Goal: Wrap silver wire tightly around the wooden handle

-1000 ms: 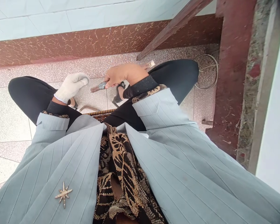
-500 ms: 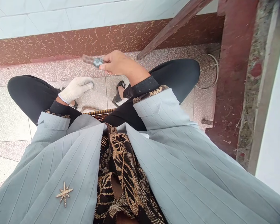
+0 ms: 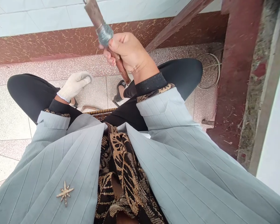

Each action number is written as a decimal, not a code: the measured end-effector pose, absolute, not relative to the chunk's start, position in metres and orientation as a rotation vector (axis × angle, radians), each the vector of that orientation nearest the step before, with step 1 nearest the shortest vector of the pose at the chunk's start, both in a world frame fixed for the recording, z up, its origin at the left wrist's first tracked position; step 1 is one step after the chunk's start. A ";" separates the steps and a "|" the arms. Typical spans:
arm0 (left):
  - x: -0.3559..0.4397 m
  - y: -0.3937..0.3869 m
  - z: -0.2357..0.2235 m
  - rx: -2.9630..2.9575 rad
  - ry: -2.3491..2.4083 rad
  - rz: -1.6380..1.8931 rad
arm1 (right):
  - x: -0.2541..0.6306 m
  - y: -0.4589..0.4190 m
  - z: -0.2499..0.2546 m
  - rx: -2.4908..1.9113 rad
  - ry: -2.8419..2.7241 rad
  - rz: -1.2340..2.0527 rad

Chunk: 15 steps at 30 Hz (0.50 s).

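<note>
My bare right hand [image 3: 124, 49] is wrapped round a wooden stick [image 3: 94, 14] with a coil of thin silvery wire [image 3: 104, 33] wound about its middle. The stick slants, its thick upper end against the wall tiles and its narrow end hanging below my palm. A small metal piece, hard to make out, pokes from the top end. My left hand [image 3: 72, 85] wears a white knitted glove and hangs over the floor beside my left knee. Its thumb and fingers are pressed together with greyish tips, and anything between them is too small to make out.
A wooden post [image 3: 177, 25] leans to the floor ahead. Right of my knee lies a loop of pale cable [image 3: 217, 73] by a dark red wooden frame [image 3: 235, 62]. A woven seat edge [image 3: 102, 114] and a curved brown piece [image 3: 90, 108] show between my legs.
My right hand has lifted the wire-wound stick up and closer, turning it from nearly level to steeply slanted. My gloved left hand has shifted only slightly.
</note>
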<state>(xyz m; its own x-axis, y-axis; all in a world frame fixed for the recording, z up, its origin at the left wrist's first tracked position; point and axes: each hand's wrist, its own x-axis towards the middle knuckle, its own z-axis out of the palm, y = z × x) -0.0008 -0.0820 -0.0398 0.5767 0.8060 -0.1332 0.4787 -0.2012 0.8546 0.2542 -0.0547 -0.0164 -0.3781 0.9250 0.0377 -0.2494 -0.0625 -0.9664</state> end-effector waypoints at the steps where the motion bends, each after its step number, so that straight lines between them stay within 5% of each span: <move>1: 0.000 -0.083 -0.038 1.886 1.015 0.392 | 0.252 -0.053 -0.017 -0.959 -1.254 1.549; 7: 0.001 -0.086 -0.029 2.008 0.968 0.318 | 0.244 -0.055 -0.021 -1.734 -1.741 1.413; 15: -0.005 -0.078 -0.038 2.028 1.055 0.368 | 0.247 -0.065 -0.007 -1.277 -2.497 2.044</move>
